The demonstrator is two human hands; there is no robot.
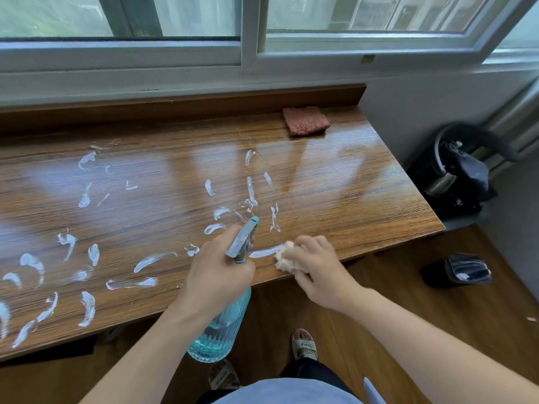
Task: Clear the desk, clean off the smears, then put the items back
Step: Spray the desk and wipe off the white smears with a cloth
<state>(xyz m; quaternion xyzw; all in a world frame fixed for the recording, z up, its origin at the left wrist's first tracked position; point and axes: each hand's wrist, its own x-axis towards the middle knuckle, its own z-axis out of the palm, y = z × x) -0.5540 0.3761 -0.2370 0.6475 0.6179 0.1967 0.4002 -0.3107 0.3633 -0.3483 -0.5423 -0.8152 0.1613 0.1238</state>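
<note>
While wrapped around the neck of one blue spray bottle (221, 325), left hand (217, 271), nozzle aimed over the tabletop (364, 196). Right hand (316, 265) just beside it, fingers curled round one crumpled pale cloth (287, 258), pressed at the near edge onto the end of a white smear (264, 252). Many more white smears (87, 252) across the left and middle. One reddish sponge (306, 121) at the far right by the back ledge, well apart from both hands. Bare wood around the right corner.
</note>
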